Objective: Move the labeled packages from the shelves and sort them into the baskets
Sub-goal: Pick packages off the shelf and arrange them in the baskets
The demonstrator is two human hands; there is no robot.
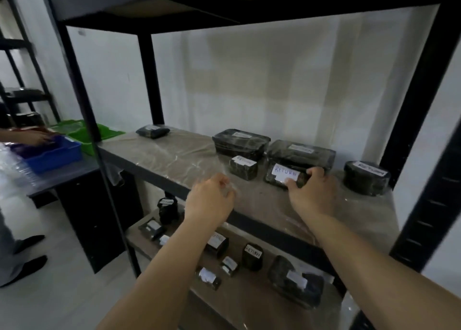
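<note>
My right hand (311, 192) grips RETURN-labeled pkg (284, 176) on middle shelf (174, 160), just in front of larger wrapped box (299, 153). Left hand (209, 197) hovers nearby, fingers loosely curled, holding nothing. Baskets: blue (53, 155), green (87, 135), on desk (45, 184) at left.

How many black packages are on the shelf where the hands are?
6: back left, two big ones behind, a small one in front, one the right hand grips, a round one far right.
</note>
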